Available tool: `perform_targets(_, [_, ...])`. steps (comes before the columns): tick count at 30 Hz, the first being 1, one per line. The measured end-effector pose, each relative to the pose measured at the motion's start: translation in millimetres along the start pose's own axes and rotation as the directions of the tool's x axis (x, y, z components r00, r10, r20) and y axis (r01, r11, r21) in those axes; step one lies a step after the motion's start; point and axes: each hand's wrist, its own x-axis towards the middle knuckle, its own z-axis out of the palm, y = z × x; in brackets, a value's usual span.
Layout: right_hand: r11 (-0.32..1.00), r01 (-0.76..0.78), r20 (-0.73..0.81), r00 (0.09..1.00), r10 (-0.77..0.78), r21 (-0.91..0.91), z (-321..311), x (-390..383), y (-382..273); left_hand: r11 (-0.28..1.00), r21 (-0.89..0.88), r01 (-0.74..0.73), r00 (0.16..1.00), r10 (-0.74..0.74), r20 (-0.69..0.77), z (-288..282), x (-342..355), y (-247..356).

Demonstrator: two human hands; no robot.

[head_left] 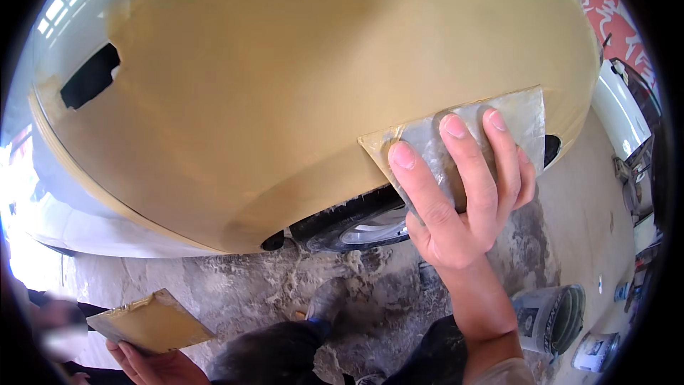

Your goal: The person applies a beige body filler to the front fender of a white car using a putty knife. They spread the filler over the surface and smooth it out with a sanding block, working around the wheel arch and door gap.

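A car body panel (285,64) coated in tan filler fills the upper view, with bare white paint and a dark opening at its left. My right hand (463,192) holds a wide, silvery flat spreader (526,114), fingers spread over its back, against the panel's lower right above the wheel arch. Tan filler shows on the spreader's left corner. Low at the left, my left hand (146,363) grips a square board (153,317) smeared with tan filler.
Below the panel sit a wheel (342,221) and stained concrete floor (235,289), with my legs and feet. Buckets (541,317) stand at the lower right. A loose white car panel (620,107) and a red banner (609,7) are at the far right.
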Motion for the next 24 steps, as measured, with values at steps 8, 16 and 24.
perform_targets(8, [0.995,-0.096,-0.028,0.995,0.095,-0.037,6.5,-39.6,-14.1,0.978,0.195,-0.076,0.996,0.084,-0.03,11.3,4.4,1.4])
perform_targets(16, [0.993,-0.116,0.142,0.983,0.115,0.001,-46.4,-23.9,14.7,0.996,0.034,-0.085,0.996,0.085,-0.009,12.4,8.2,-3.1])
perform_targets(24, [0.994,-0.106,-0.049,0.993,0.107,0.024,-23.3,7.1,45.6,0.977,0.109,-0.186,0.979,0.174,0.11,35.8,10.9,11.4])
